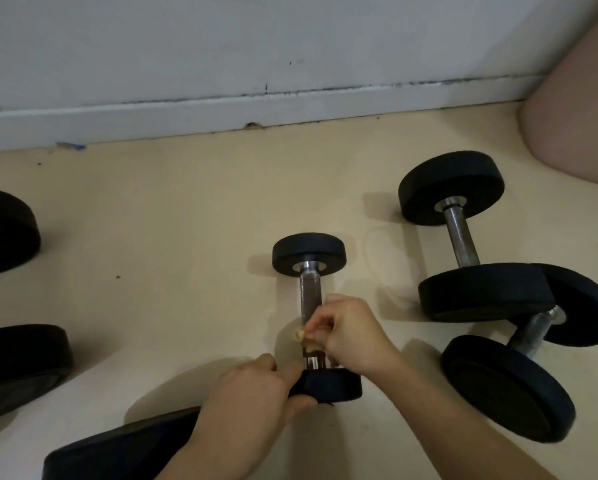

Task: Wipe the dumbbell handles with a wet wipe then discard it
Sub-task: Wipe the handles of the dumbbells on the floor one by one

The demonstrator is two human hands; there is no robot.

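A small black dumbbell (310,292) lies on the floor at the centre, its steel handle pointing away from me. My right hand (351,336) is curled round the near part of the handle and presses a small crumpled, soiled wet wipe (299,336) against it. My left hand (256,393) grips the near black weight head (335,384) from its left side. The far weight head and the upper handle are in plain sight.
Two larger black dumbbells (463,237) (529,358) lie at the right, one crossing the other. Another dumbbell (6,306) lies at the left edge, and a black weight (124,445) sits at the bottom left. A white wall with skirting runs along the back; a pink cushion (574,126) fills the far right corner.
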